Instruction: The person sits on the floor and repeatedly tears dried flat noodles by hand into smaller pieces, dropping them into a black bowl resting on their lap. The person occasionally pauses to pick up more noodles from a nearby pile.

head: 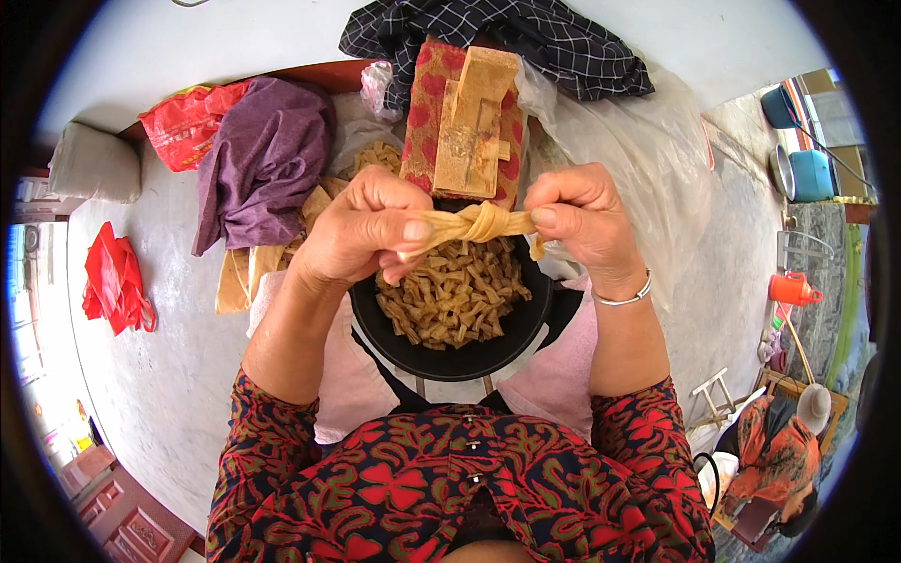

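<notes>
Between my two hands a pale yellow tofu-skin strip (482, 224), or something much like it, is stretched with a knot at its middle. My left hand (369, 222) pinches one end between thumb and fingers. The other end sits in the pinch of my right hand (588, 222), with a short tail hanging below the fingers. Directly beneath is a round black basin (450, 366) in front of my lap. Many small knotted pieces (450, 299) of the same yellow-brown stuff fill its middle. The rear rim of the basin is partly hidden by my hands.
A wooden block device (468, 144) rests on a red-patterned cloth-covered stand (426, 91) beyond the basin. Purple cloth (264, 158) and flat yellow sheets (236, 281) lie left, clear plastic sheeting (654, 155) right. A red bag (116, 278) is on the floor. Another person (774, 450) sits at far right.
</notes>
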Demonstrator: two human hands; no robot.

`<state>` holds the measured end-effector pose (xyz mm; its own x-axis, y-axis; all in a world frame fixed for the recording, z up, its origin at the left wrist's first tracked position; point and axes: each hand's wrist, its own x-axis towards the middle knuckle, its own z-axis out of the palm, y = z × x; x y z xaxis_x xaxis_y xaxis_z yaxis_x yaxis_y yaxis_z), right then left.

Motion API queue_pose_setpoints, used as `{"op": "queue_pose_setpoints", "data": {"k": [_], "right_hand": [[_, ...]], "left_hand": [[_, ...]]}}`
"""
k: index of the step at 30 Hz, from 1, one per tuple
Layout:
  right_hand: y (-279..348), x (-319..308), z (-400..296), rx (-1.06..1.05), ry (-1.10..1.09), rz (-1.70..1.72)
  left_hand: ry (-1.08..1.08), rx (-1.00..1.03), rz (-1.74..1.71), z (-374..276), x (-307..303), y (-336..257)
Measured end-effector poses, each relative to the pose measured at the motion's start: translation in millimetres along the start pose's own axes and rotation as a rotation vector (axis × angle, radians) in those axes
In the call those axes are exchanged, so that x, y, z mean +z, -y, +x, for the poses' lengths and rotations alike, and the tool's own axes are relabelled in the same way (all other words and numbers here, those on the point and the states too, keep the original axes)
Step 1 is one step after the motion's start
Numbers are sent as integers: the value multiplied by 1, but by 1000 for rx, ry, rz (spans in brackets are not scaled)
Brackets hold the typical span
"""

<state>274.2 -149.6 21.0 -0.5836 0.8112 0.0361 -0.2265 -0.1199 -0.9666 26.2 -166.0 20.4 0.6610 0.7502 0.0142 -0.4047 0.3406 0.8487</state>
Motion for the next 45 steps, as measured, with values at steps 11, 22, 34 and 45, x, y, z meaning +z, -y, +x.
{"op": "queue_pose_setpoints", "data": {"k": [11,22,34,45], "right_hand": [[-28,11,4,-95,32,-701],[-35,-5,11,-20,-271,-584],[-65,-24,43,87,-402,-1220],[-46,39,26,349,-202,638]], "left_hand": [[64,115,1232,14,3,20],[-132,-132,1172,28,-16,12],[-360,-311,1559,42,-30,16],[-554,58,102,43,26,51]]}}
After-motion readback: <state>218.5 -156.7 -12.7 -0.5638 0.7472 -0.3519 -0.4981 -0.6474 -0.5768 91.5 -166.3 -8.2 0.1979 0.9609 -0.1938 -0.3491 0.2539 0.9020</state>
